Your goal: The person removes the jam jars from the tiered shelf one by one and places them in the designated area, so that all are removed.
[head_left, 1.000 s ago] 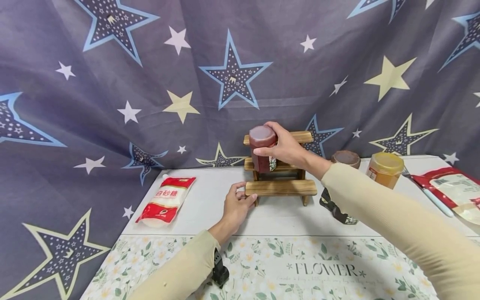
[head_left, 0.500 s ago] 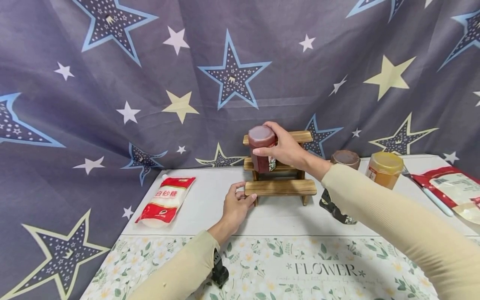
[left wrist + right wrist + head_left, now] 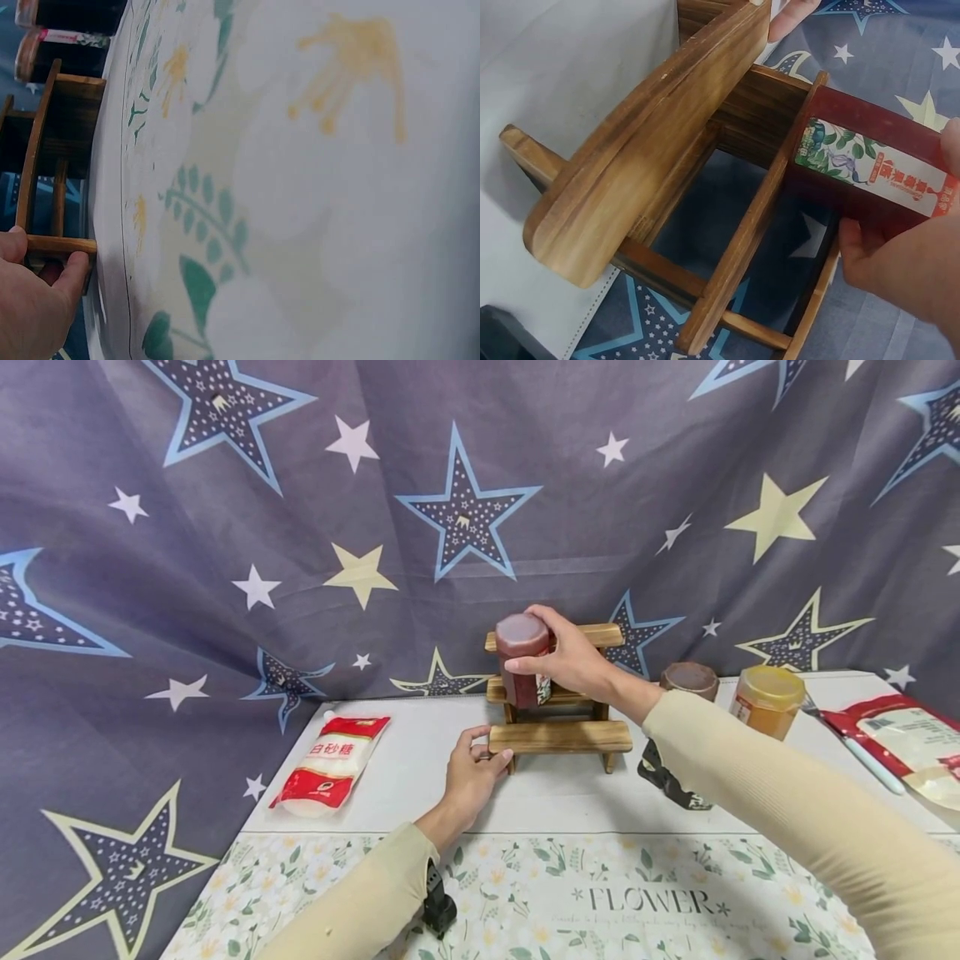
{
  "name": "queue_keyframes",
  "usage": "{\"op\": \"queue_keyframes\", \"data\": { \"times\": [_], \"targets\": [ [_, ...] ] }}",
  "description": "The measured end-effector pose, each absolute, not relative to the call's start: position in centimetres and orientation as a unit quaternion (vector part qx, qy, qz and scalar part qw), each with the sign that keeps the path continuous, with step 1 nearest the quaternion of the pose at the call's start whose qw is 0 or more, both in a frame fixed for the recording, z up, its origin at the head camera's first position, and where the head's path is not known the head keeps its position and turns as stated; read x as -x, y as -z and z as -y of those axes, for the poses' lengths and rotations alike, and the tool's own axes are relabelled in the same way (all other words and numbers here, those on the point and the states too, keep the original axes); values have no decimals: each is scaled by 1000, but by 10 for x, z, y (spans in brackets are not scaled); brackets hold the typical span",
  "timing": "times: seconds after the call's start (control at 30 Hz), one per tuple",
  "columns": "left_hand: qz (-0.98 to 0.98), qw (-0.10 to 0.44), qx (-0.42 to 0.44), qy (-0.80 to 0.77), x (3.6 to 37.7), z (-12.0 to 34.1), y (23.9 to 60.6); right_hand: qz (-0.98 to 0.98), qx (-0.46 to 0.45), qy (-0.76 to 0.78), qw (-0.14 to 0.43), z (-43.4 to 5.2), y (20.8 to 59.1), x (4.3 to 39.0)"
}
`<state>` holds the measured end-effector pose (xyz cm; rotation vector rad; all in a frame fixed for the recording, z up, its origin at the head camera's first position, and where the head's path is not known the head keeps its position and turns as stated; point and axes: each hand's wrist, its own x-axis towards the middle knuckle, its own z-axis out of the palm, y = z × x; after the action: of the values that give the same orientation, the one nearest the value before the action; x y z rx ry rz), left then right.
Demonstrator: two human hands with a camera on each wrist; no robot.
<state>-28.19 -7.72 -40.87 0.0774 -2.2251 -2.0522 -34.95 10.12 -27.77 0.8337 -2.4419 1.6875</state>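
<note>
A three-step wooden stand (image 3: 561, 738) stands on the white table against the star-patterned cloth. My right hand (image 3: 570, 658) grips a dark red jar (image 3: 517, 683) at the left end of the middle step, thumb in front and fingers behind. In the right wrist view the jar (image 3: 870, 161) is at the step, its label showing a plant picture and red writing. My left hand (image 3: 471, 782) holds the left end of the lowest step. The left wrist view shows the thumb and a finger of that left hand (image 3: 37, 304) pinching the step's end.
A red and white bag of sugar (image 3: 326, 764) lies at the left. To the right stand a brown-lidded jar (image 3: 690, 679) and a yellow-lidded jar (image 3: 768, 700). Beyond them lie a utensil with a pale blue handle (image 3: 873, 766) and a red bag (image 3: 911, 743).
</note>
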Motion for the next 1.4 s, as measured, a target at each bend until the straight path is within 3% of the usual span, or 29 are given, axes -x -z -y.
{"op": "queue_keyframes", "data": {
  "times": [0.47, 0.93, 1.4],
  "targets": [
    [737, 53, -31, 673, 280, 79, 411, 771, -270, -571, 75, -99, 284, 343],
    [738, 55, -28, 672, 282, 78, 410, 795, -255, -541, 105, -126, 265, 327],
    [739, 54, -29, 671, 281, 77, 408, 826, -206, -514, 107, -166, 266, 275]
  ]
}}
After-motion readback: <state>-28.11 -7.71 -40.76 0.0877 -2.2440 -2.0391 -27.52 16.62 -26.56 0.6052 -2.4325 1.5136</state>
